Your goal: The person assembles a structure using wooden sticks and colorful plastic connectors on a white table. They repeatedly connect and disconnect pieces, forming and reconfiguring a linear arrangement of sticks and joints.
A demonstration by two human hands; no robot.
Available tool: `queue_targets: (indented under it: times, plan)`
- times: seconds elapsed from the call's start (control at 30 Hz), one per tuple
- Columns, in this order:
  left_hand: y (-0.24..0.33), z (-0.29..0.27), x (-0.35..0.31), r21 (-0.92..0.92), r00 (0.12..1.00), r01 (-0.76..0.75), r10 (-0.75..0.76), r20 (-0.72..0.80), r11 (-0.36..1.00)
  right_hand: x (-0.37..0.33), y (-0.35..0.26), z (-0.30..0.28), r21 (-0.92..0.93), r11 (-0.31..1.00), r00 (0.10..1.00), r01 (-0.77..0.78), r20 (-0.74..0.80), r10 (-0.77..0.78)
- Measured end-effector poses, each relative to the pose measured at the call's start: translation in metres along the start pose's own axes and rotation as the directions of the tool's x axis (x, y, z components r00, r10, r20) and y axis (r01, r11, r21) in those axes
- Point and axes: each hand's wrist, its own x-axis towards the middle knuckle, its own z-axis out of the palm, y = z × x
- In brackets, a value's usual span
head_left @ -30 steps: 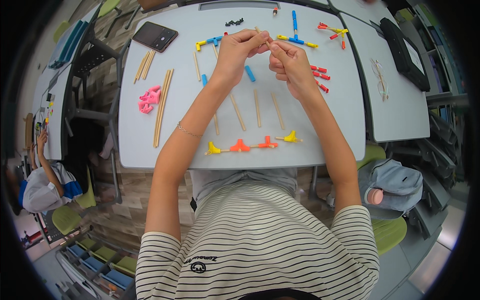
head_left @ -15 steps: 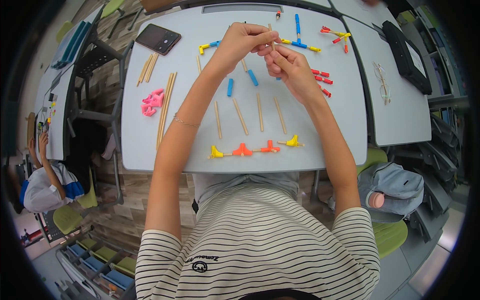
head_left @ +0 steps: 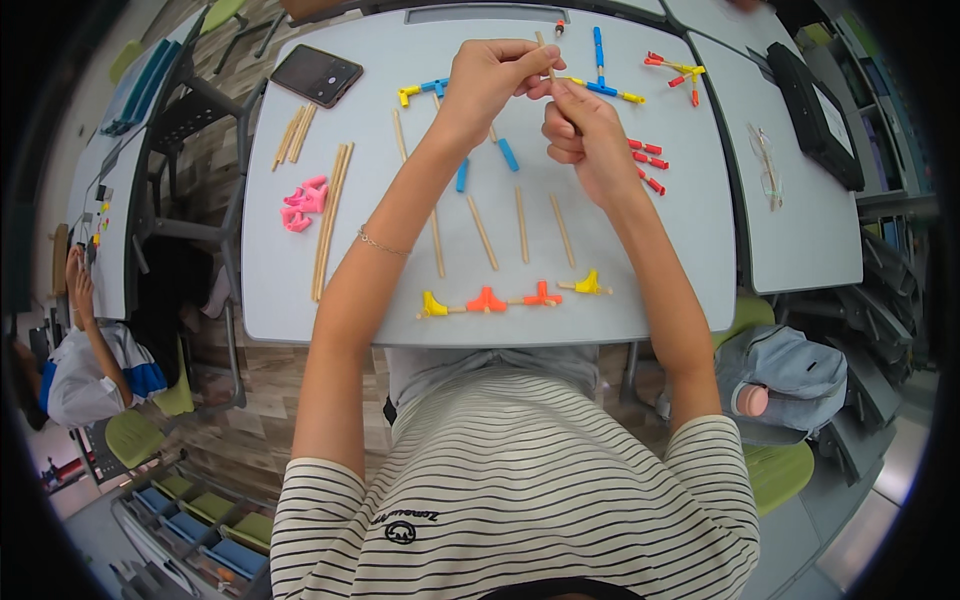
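Above the far part of the white table, my left hand pinches a short wooden stick between thumb and fingers. My right hand is closed at the stick's lower end, its fingers curled; what lies inside them is hidden. Below my hands, two blue tubes and several wooden sticks lie spread out. Near the front edge is a row of yellow connectors and orange-red connectors with stick pieces in them. A blue and yellow piece lies partly behind my left hand.
To the left lie a phone, short sticks, long sticks and pink connectors. Blue-yellow and red-yellow assemblies and red tubes are at the far right. Glasses rest on the adjoining table. Another person sits at far left.
My left hand has shifted slightly left and up. My right hand's fingers have curled more, with its thumb higher along the stick. The stick stays between my hands.
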Motion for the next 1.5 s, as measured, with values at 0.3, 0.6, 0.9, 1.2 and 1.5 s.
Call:
queue_targets:
  times: [0.3,0.6,0.9,1.2,1.5]
  plan:
    - [-0.027,-0.016,0.006,0.529,0.977,0.199,-0.209,-0.041,0.825,-0.004,0.009,-0.019,-0.781,0.622,0.982,0.052,-0.072,-0.173]
    - [-0.037,-0.005,0.018,0.738,0.955,0.179,-0.295,0.028,0.65,-0.02,0.007,0.008,-0.95,0.311,0.949,0.0,-0.098,-0.3]
    - [-0.045,0.001,0.03,0.805,0.966,0.151,-0.258,0.003,0.574,-0.015,0.012,0.003,-0.976,0.207,0.943,0.071,-0.002,-0.334]
    - [-0.053,-0.003,0.032,0.822,0.965,0.16,-0.264,-0.012,0.546,-0.008,0.023,0.0,-0.977,0.19,0.918,0.099,0.016,-0.396]
    - [-0.014,-0.011,0.002,0.72,0.962,0.189,-0.272,-0.001,0.668,0.001,0.042,0.0,-0.989,0.108,0.906,0.1,0.046,-0.421]
